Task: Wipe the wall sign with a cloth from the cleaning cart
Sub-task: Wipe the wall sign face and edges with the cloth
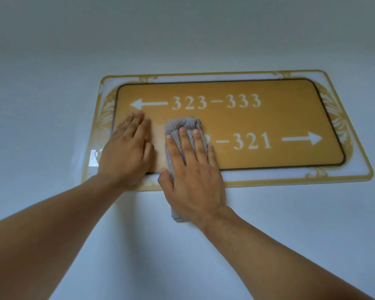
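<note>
Head view: gold wall sign on a pale wall, white numerals 323–333 with a left arrow, –321 with a right arrow. Right hand, fingers straight and spread, presses a grey cloth flat over the sign's lower middle, covering part of the lower numerals. Left hand rests flat on the sign's left end, fingers straight, holding nothing.

A plain pale wall fills the view; soft, even light falls across it.

Both bare forearms reach up toward twelve o'clock, nearly parallel. The left hand lies flat, fingers straight and together. The right hand lies flat too, fingers spread, thumb out toward nine o'clock.
</note>
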A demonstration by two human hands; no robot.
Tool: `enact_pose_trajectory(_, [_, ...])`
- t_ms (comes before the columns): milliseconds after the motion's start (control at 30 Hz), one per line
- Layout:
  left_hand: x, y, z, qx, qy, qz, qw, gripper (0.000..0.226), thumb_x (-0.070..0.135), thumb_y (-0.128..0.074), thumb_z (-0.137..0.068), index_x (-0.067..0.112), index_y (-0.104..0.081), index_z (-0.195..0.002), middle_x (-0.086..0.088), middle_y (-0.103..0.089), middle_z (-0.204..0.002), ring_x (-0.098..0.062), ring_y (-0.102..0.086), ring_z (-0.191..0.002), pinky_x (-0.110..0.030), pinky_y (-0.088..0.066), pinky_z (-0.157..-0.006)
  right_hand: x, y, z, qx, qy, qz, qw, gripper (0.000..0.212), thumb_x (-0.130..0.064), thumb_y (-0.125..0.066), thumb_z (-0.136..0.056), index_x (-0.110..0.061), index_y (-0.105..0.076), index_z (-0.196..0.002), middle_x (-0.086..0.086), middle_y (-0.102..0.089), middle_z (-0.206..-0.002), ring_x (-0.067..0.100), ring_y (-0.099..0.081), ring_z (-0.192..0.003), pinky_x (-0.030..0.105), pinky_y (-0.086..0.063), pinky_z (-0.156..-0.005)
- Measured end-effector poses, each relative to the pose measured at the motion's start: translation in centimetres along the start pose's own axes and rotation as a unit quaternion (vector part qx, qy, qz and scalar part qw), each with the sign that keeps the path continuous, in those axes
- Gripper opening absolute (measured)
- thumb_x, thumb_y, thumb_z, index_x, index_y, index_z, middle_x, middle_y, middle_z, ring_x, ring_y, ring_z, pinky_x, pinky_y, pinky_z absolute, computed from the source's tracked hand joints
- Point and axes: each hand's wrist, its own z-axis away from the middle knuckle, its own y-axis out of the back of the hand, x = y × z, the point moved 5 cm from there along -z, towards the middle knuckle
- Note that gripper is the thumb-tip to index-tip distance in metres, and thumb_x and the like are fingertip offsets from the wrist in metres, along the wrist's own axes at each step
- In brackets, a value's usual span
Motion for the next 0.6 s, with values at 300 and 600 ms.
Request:
enact_pose_trajectory(300, [-0.4,0.0,-0.2,0.035,0.007,0.038,0.999,0.056,0.021,-0.035,-0.091,0.004,-0.047,-0.144,-0.013,-0.039,-0.156,-0.024,-0.027,-0.148,-0.036,-0.019,-0.122,-0.3,-0.4,-0.8,-0.005,-0.009,0.032,0.999,0.074,-0.059,-0.018,-0.095,-0.021,-0.013,-0.158,0.011,-0.008,-0.166,0.030,0.003,-0.152,0.056,-0.008,-0.119])
enact_pose_trajectory(600, [-1.0,-0.1,0.0,0.042,0.018,0.060,0.997,0.052,0.021,-0.034,-0.094,0.007,-0.050,-0.141,-0.009,-0.041,-0.155,-0.021,-0.029,-0.147,-0.035,-0.021,-0.121,-1.3,-0.7,-1.6,0.000,-0.020,0.016,1.000,0.071,-0.057,-0.014,-0.096,-0.022,-0.012,-0.158,0.010,-0.006,-0.166,0.030,0.003,-0.152,0.056,-0.008,-0.119])
